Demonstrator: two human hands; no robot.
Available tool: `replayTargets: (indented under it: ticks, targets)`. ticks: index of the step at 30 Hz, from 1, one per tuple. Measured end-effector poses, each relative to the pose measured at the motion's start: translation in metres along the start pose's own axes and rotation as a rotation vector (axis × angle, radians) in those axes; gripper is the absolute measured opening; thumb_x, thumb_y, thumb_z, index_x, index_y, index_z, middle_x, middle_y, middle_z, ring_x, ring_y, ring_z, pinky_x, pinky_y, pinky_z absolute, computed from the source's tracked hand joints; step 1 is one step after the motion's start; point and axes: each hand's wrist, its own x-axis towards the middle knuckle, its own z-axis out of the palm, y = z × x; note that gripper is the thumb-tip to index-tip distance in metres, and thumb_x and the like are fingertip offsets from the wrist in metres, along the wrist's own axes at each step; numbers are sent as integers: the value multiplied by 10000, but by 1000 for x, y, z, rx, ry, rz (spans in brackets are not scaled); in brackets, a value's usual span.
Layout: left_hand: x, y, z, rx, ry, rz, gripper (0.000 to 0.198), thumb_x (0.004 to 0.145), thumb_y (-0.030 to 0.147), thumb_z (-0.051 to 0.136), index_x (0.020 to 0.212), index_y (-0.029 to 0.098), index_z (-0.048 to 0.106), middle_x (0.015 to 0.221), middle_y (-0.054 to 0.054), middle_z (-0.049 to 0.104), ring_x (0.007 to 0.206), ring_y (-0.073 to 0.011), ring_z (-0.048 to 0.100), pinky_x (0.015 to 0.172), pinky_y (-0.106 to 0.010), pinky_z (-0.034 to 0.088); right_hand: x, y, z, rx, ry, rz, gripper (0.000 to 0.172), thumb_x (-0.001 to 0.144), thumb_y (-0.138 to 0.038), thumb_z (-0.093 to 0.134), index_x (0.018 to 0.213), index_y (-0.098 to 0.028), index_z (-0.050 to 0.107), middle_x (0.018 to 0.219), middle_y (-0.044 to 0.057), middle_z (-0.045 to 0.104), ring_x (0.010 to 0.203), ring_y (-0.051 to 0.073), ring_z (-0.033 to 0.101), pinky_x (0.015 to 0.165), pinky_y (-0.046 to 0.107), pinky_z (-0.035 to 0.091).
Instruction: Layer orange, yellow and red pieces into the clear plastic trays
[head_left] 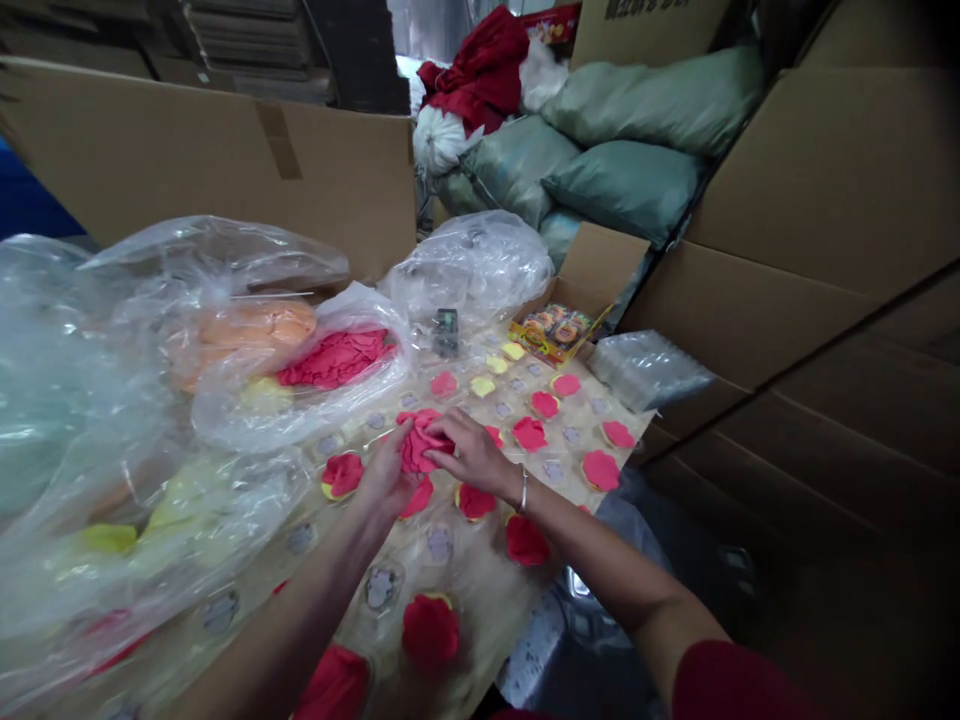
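Observation:
In the middle of the head view, my left hand is closed round the side of a clump of pink-red petal-shaped pieces. My right hand, with a bracelet at its wrist, pinches the same clump from the other side. Below and around my hands, the table bears rows of small clear plastic trays. Some trays hold a red piece over a yellow one, such as the red piece near the front. Others show only a greyish shape, like the tray. The exact material of the pieces cannot be made out.
Clear plastic bags on the left hold a pink-red pile, orange pieces and yellow pieces. An open display box with packaged items stands at the back right. Behind are stuffed green sacks and cardboard boxes.

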Motion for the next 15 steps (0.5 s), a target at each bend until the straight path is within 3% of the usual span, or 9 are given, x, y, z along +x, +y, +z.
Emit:
replayTargets:
  ticks: [3, 5, 10, 13, 15]
  targets:
    - [0, 0, 0, 9, -12, -37, 212, 910, 128, 500, 740, 133, 625, 596, -20, 667, 439, -103, 595, 413, -184, 476, -3, -7, -3, -23, -55, -84, 118, 951, -256, 490, 867, -204, 554, 925, 76, 610, 934, 191, 557, 861, 336, 466]
    - [1, 0, 1, 28, 0, -87, 227, 901, 114, 505, 695, 142, 597, 537, -4, 625, 405, -101, 565, 389, -187, 458, -7, -12, -4, 59, -66, -122, 108, 956, -259, 475, 869, -213, 521, 974, 82, 636, 980, 188, 580, 895, 342, 463]
    - [7, -13, 6, 89, 79, -128, 211, 914, 117, 484, 765, 143, 630, 629, -31, 683, 479, -121, 624, 448, -204, 498, -20, -16, -5, 367, 104, 218, 101, 983, -302, 426, 1043, -232, 467, 1058, 71, 649, 985, 155, 628, 837, 299, 499]
    - [13, -27, 7, 105, 89, -62, 218, 902, 89, 485, 745, 144, 626, 620, -11, 670, 466, -109, 606, 415, -182, 447, -20, -10, -5, 229, 12, 216, 270, 888, -291, 608, 1127, -228, 498, 1018, 50, 636, 941, 169, 614, 815, 290, 494]
    - [16, -32, 6, 84, 91, 4, 235, 895, 64, 480, 722, 141, 620, 618, -5, 666, 470, -103, 601, 431, -180, 445, -19, -7, -6, 39, -40, 149, 143, 881, -227, 605, 1015, -214, 557, 957, 51, 620, 929, 180, 585, 824, 301, 479]
